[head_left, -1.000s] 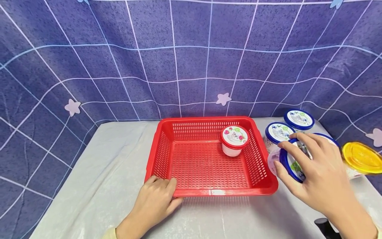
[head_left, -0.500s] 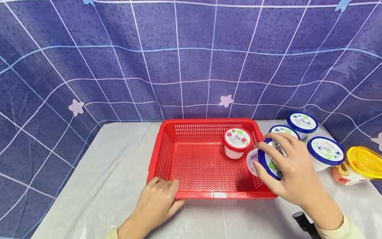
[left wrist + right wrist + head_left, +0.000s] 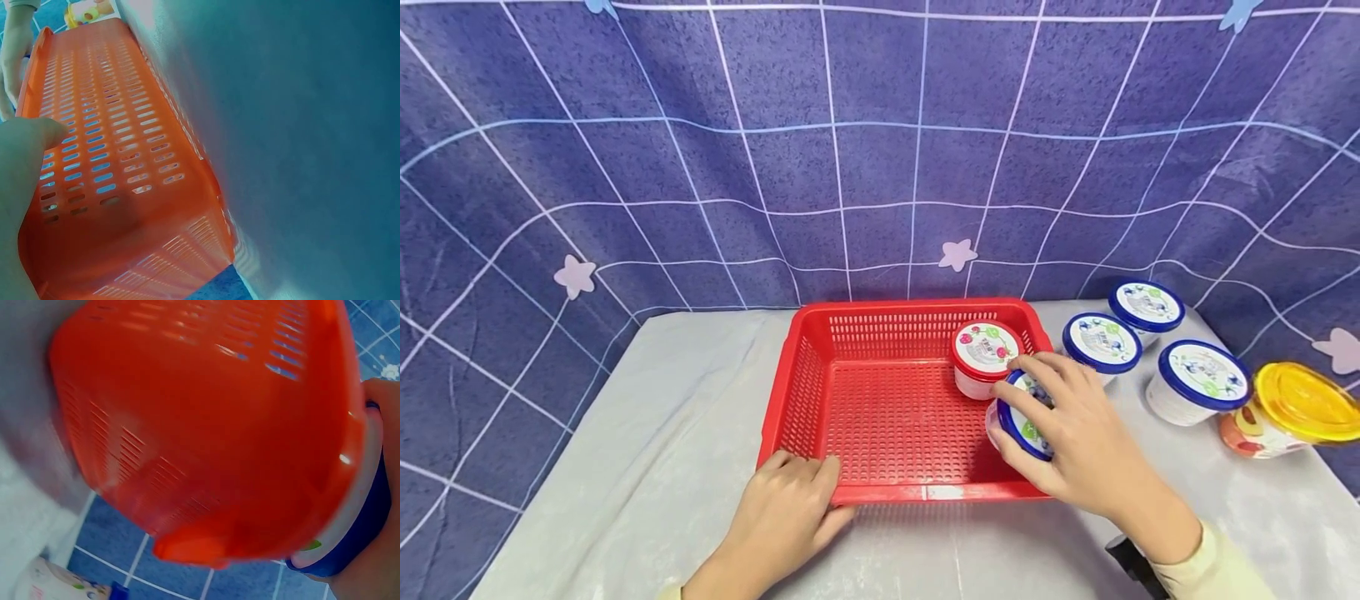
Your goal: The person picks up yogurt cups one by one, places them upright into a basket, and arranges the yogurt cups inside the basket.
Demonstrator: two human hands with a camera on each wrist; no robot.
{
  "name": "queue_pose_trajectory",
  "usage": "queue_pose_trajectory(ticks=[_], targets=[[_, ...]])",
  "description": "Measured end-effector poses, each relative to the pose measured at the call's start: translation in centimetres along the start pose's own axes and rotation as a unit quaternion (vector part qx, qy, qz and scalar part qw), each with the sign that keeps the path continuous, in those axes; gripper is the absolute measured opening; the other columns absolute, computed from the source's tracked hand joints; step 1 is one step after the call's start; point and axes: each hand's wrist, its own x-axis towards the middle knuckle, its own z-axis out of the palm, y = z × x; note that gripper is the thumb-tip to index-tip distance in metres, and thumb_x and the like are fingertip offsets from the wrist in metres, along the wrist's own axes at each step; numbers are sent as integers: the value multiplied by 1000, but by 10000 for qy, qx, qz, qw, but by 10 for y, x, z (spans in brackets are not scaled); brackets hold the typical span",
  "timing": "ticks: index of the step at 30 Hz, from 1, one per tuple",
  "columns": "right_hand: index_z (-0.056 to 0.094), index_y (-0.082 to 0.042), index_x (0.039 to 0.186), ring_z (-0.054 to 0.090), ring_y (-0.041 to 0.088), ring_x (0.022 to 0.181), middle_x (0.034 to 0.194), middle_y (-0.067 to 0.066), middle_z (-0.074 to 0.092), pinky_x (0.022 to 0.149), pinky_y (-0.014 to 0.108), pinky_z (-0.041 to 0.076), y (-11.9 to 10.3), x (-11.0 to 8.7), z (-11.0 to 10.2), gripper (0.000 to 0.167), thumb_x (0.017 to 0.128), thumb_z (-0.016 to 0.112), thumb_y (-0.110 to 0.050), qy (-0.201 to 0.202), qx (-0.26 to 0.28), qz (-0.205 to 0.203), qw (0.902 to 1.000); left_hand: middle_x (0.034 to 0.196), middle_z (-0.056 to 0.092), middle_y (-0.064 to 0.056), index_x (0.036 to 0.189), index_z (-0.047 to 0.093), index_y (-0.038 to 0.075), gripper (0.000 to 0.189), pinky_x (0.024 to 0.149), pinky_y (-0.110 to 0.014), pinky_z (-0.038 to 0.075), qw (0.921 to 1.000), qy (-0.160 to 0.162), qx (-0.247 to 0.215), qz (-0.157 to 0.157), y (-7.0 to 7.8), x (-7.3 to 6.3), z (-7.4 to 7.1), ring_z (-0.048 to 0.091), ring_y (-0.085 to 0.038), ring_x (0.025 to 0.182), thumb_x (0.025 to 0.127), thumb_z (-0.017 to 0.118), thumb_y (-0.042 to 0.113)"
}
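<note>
A red perforated plastic basket (image 3: pixel 887 493) stands on the table. My left hand (image 3: pixel 786 512) grips its near left corner, thumb against the outer wall in the left wrist view. My right hand (image 3: pixel 1075 433) holds a blue-lidded tub (image 3: pixel 1026 421) over the basket's right part, the tub tilted with its lid toward the palm. In the right wrist view the blue lid (image 3: pixel 369 531) shows behind the basket rim. Inside the basket, toward the back right, sits a red-lidded tub (image 3: pixel 987 358) with raspberries on its lid, close beside the held one.
Right of the basket stand more blue-lidded tubs: one (image 3: pixel 1102 343) close to the basket, one (image 3: pixel 1146 307) at the back, one (image 3: pixel 1202 379) farther right. A yellow-lidded tub (image 3: pixel 1285 408) with peach pictures stands at the far right. A purple gridded curtain (image 3: pixel 880 167) hangs behind.
My right hand has carried the blue-lidded tub leftward from the group at the right, across the rim to over the basket. The left hand keeps its grip on the corner.
</note>
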Motion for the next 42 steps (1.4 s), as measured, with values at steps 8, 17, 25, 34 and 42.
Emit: queue_pose_trajectory(ticks=[8,17,25,34,42], targets=[[69,-18,121,49,38,119,126,17,59,101,62,30,7,-9,18,44,92,56,-49,-664,-103,182,9976,53,34,6,73,45,13,39,60,-36,42,10000,-66,-7,-5,0,-1,0,45,-16,45,78,62,47],[66,-26,130,45,33,125,130,9,57,102,57,32,12,-12,25,51,85,68,-50,-1057,112,489,9931,53,35,6,74,46,13,39,59,-37,42,10000,5,-18,28,-1,1,0,46,-16,45,77,63,47],[68,-22,126,45,29,130,136,6,56,106,53,31,11,-12,26,54,85,68,-57,-1323,299,394,9900,53,35,7,72,44,14,41,59,-36,43,10000,-27,-83,42,-1,0,0,44,-14,44,76,67,48],[63,-24,130,40,23,134,142,-4,50,110,50,28,9,-14,25,63,81,68,-64,-1808,663,672,9790,55,44,3,80,55,9,41,62,-38,45,9999,-56,-84,60,0,0,0,50,-17,48,77,65,48],[62,-30,133,40,22,131,138,-3,51,108,49,29,11,-14,25,60,84,64,-65,-1783,524,592,9808,55,45,3,82,57,7,41,61,-37,45,10000,-46,-60,15,0,-2,1,50,-15,47,79,61,48]])
